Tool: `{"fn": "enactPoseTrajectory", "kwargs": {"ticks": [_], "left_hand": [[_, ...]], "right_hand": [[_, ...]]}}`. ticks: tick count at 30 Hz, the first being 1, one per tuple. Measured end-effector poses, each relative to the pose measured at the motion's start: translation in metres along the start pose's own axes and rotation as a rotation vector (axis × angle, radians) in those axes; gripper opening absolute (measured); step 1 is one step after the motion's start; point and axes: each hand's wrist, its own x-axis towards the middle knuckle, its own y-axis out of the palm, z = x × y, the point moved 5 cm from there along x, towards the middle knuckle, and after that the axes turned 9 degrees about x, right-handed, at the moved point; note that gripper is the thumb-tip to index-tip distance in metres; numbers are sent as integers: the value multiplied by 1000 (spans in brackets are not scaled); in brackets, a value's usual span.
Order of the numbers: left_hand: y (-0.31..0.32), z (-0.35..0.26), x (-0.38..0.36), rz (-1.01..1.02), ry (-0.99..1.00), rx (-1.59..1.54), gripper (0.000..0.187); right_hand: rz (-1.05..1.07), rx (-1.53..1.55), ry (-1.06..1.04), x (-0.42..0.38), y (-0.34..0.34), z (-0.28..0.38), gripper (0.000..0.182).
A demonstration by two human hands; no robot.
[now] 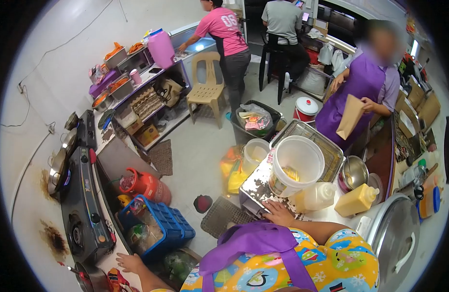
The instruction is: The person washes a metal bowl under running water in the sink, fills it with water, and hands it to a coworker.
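Observation:
My left hand (130, 263) rests with its fingers spread on the edge of the counter at the lower left, near the black gas stove (88, 209). Nothing is in it. My right hand (279, 213) lies flat, fingers apart, on the worn white table top (257, 187), just below a large clear bucket (297, 165) with something yellow at its bottom. To the right of that hand stand a pale translucent bottle (314, 197) and a bottle of yellow sauce (356, 200).
A blue crate (158, 226) and a red gas cylinder (149, 187) stand on the floor at left. A person in a purple apron (353, 100) holds a brown paper bag (351, 117). Behind are a person in pink (227, 34), a seated person and a beige chair (206, 87).

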Motion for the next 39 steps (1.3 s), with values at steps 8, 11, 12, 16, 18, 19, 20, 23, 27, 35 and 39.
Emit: {"fn": "enactPoseTrajectory", "kwargs": {"ticks": [8,11,12,16,18,19,20,23,27,35,39], "left_hand": [[-8,0,-3,27,-3,8,86],[-5,-1,-1,14,-4,13,86],[-3,-1,0,6,-1,18,86],[-6,-2,-2,2,-5,28,87],[-6,-1,-3,3,-8,35,87],[-6,-2,-3,4,-11,37,87],[-5,-2,-2,1,-10,37,87],[-2,-1,0,-4,-9,38,87],[-1,-1,0,-5,-11,32,86],[-2,-2,0,12,-15,24,87],[0,-2,1,4,-14,24,88]], "right_hand": [[-57,27,-23,0,-3,3,29],[-53,32,-21,0,-2,1,28],[-42,32,-13,0,-1,1,28],[-23,29,-9,0,-4,2,29],[-6,5,-8,-1,-2,1,34],[2,-8,-8,-1,-1,0,37],[-1,-17,-11,0,0,-1,36],[-13,-36,-17,-1,3,-2,35],[-40,-47,-30,-2,5,-3,34],[-25,15,-19,1,-5,2,28],[-34,-9,-25,0,0,0,28]]}}
